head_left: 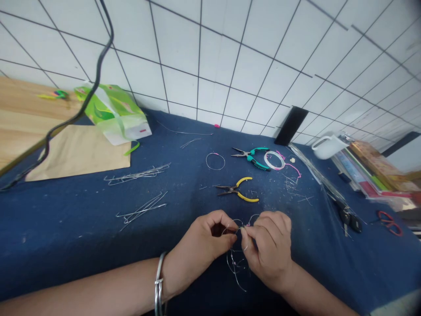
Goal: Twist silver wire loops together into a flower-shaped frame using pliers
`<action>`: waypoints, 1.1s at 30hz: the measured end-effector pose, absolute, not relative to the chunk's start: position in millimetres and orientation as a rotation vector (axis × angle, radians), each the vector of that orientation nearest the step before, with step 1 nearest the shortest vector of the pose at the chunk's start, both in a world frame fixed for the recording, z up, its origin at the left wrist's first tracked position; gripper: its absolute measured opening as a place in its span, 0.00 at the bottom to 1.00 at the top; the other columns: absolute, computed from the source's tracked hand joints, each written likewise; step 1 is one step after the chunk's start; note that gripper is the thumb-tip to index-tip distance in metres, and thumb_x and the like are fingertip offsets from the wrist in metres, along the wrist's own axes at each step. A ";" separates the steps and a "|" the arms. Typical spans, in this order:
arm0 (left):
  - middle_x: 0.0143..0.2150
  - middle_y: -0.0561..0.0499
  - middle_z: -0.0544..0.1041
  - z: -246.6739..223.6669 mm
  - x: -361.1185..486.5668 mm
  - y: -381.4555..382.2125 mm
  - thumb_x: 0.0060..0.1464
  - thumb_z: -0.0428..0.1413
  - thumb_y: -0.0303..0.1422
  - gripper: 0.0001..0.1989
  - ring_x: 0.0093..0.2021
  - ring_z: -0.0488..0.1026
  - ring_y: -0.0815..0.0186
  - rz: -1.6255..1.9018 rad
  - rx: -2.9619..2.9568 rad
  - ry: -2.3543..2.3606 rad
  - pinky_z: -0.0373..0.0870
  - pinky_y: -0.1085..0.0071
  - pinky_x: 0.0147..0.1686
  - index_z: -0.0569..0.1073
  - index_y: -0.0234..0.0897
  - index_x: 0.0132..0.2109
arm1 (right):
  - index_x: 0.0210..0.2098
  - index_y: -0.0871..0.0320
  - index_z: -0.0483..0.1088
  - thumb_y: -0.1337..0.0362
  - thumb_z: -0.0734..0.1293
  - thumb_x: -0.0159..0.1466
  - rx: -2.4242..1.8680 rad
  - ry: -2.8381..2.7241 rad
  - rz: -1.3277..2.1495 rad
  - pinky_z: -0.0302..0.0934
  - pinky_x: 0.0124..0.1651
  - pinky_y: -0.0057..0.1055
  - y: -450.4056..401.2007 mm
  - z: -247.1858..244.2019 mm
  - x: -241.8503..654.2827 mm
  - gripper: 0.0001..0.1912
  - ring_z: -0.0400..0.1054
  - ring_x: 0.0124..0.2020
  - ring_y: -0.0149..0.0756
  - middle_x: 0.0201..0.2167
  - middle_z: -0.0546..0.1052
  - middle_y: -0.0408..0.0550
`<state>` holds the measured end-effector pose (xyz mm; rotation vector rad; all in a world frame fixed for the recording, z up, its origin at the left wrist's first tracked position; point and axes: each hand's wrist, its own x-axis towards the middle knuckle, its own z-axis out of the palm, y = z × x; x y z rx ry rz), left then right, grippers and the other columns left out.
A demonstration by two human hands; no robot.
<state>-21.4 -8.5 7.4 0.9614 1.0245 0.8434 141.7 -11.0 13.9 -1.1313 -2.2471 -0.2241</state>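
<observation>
Both hands meet low in the view, right of centre, around a thin silver wire piece point(234, 263) with loops and small pink bits. My left hand point(205, 243), with bangles at its wrist, pinches the wire between thumb and index finger. Close beside it, my right hand point(268, 245) pinches the same wire, its other fingers curled. Loose wire ends hang below the fingertips. Just beyond the hands lie yellow-handled pliers point(235, 189) with their jaws apart. Teal-handled pliers point(255, 158) rest farther back, and a wire ring point(215, 161) lies to their left.
Bent wires point(141, 210) lie on the blue cloth at left, near a brown envelope point(85, 153) and a green package point(112, 109). A white spool point(273, 160), keys point(350, 219), red scissors point(390, 223), a white mug point(329, 147) and stacked books point(371, 171) are at right.
</observation>
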 end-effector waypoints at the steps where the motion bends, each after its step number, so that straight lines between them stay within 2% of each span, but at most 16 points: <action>1: 0.30 0.53 0.72 8.2 -20.8 -8.3 0.43 0.57 0.27 0.03 0.31 0.68 0.68 0.841 0.945 1.017 0.63 0.71 0.34 0.70 0.35 0.29 | 0.24 0.58 0.65 0.70 0.64 0.56 -1.134 -2.242 -0.231 0.53 0.38 0.39 -11.2 13.4 141.2 0.05 0.62 0.31 0.36 0.20 0.67 0.43; 9: 0.27 0.54 0.71 8.7 -17.6 -8.8 0.41 0.57 0.25 0.04 0.29 0.66 0.70 0.866 0.825 0.975 0.62 0.73 0.32 0.69 0.34 0.28 | 0.24 0.58 0.64 0.70 0.63 0.57 -1.153 -2.183 -0.183 0.53 0.37 0.37 -11.7 10.3 134.5 0.06 0.61 0.30 0.34 0.20 0.66 0.42; 19: 0.22 0.57 0.66 9.0 -17.4 -8.6 0.41 0.54 0.24 0.04 0.23 0.61 0.73 0.872 0.944 1.052 0.57 0.76 0.24 0.66 0.34 0.27 | 0.24 0.58 0.65 0.68 0.62 0.59 -1.194 -2.235 -0.070 0.52 0.40 0.37 -14.1 11.3 131.5 0.07 0.61 0.32 0.35 0.22 0.67 0.43; 24: 0.22 0.57 0.67 10.0 -22.0 -5.4 0.39 0.55 0.22 0.04 0.23 0.62 0.73 0.822 0.918 1.061 0.58 0.75 0.25 0.67 0.33 0.26 | 0.30 0.58 0.68 0.69 0.63 0.58 -1.022 -2.374 -0.104 0.53 0.43 0.39 -7.3 11.0 143.4 0.02 0.62 0.36 0.36 0.26 0.71 0.43; 29: 0.21 0.57 0.69 8.6 -26.6 -2.2 0.41 0.55 0.23 0.04 0.24 0.67 0.72 0.770 0.838 0.982 0.62 0.74 0.28 0.67 0.33 0.27 | 0.39 0.59 0.69 0.71 0.62 0.59 -0.814 -2.572 -0.170 0.52 0.48 0.41 -0.3 14.2 158.2 0.09 0.62 0.40 0.37 0.31 0.73 0.44; 33: 0.21 0.57 0.70 9.0 -27.4 0.9 0.41 0.54 0.21 0.05 0.23 0.66 0.73 0.751 0.787 0.921 0.62 0.74 0.27 0.66 0.33 0.27 | 0.42 0.61 0.69 0.71 0.60 0.60 -0.711 -2.634 -0.270 0.50 0.49 0.43 0.2 19.5 165.9 0.12 0.62 0.43 0.38 0.34 0.73 0.46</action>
